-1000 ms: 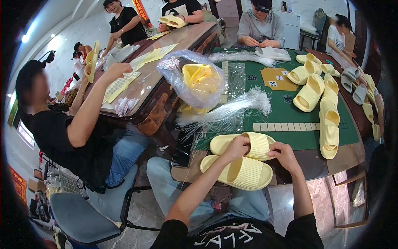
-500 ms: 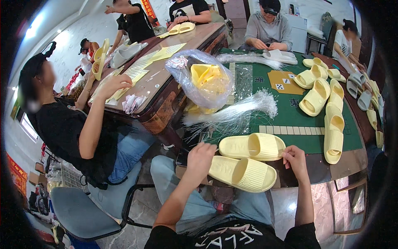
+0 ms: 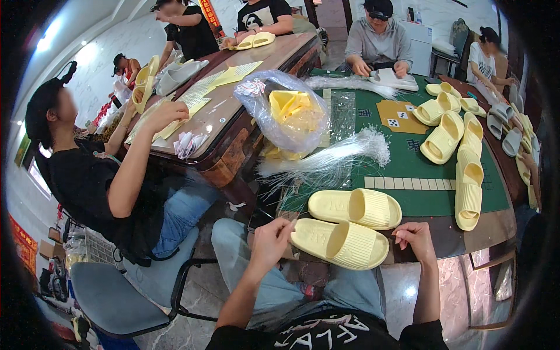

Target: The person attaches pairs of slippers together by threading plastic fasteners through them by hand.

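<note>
Two pale yellow slide slippers lie side by side in front of me, toes to the right. My left hand (image 3: 271, 244) is at the heel of the near slipper (image 3: 359, 246), its thumb and finger pinched by the heel edge. My right hand (image 3: 415, 240) is near the toe ends, just off the far slipper (image 3: 354, 208), with thumb and fingertips pressed together. Whatever either pinch holds is too small to make out. Behind the slippers lies a bundle of thin clear plastic strands (image 3: 332, 157).
A clear plastic bag (image 3: 309, 134) with yellow pieces stands behind the strands. More yellow slippers (image 3: 443, 137) line the green tabletop (image 3: 379, 224) at right. A row of white tiles (image 3: 408, 183) crosses it. Co-workers sit at left and across. An office chair (image 3: 119, 300) stands at lower left.
My left hand has drawn back from the far slipper's heel to the near one's. My right hand has dropped slightly away from the far slipper's toe. Both slippers stay in place.
</note>
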Available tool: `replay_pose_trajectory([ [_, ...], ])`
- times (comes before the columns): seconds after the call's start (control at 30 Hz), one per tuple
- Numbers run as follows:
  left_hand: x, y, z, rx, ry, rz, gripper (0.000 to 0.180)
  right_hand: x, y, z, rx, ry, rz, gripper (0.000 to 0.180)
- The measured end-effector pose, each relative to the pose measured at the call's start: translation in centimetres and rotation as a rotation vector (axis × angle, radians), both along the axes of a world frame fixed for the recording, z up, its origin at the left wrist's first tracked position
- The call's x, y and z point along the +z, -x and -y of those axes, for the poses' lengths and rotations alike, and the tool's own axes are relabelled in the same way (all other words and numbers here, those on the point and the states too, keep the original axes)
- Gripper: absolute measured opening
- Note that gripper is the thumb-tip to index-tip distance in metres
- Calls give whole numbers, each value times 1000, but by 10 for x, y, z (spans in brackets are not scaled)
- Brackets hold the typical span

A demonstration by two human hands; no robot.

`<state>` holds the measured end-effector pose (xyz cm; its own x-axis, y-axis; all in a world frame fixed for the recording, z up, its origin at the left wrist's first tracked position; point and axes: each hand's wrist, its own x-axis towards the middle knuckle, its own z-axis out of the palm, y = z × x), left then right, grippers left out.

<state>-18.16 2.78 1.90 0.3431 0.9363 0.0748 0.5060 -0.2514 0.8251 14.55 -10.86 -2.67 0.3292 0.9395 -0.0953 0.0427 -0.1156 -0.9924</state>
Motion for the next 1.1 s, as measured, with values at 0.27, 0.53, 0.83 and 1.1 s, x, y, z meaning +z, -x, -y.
replay_pose_trajectory([
  [0.27, -44, -30, 3, -252, 544, 432, 15, -6, 16, 3, 18, 69, 78, 9],
  [0.53, -44, -56, 10, -342, 597, 441, 21, -10, 19, 4, -2, 56, 70, 9],
  [0.83, -65, -102, 20, -581, 665, 327, 26, -7, 29, 5, 44, 36, 153, 11],
  [1.1, -60, -113, 15, -602, 909, 465, 38, -2, 39, 6, 123, -82, 504, 16],
])
